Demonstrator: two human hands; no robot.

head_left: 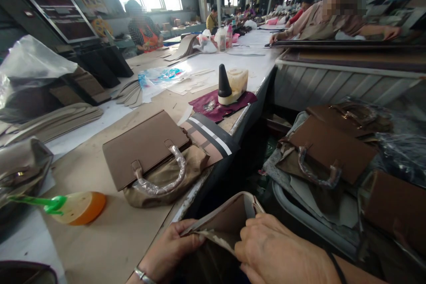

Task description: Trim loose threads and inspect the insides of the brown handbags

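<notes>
Low in front of me, an unfinished brown handbag (229, 222) is held with its mouth gaping. My left hand (176, 244) pinches the near left edge, thumb on top of the rim. On the other side my right hand (266, 244) has its fingers curled over the rim, with the fingertips hidden inside or behind it. Dark lining hangs below between the hands. Beyond my left hand, on the table, lies another brown handbag (146, 146) with plastic-wrapped handles and its fabric body folded underneath.
An orange-filled bottle with a green spout (81, 208) lies on the table (83, 253). A black cone-topped glue pot (226, 88) stands on a maroon scrap (199, 105). At right, a grey bin (306, 217) holds several handbags. A co-worker (319, 22) sits across.
</notes>
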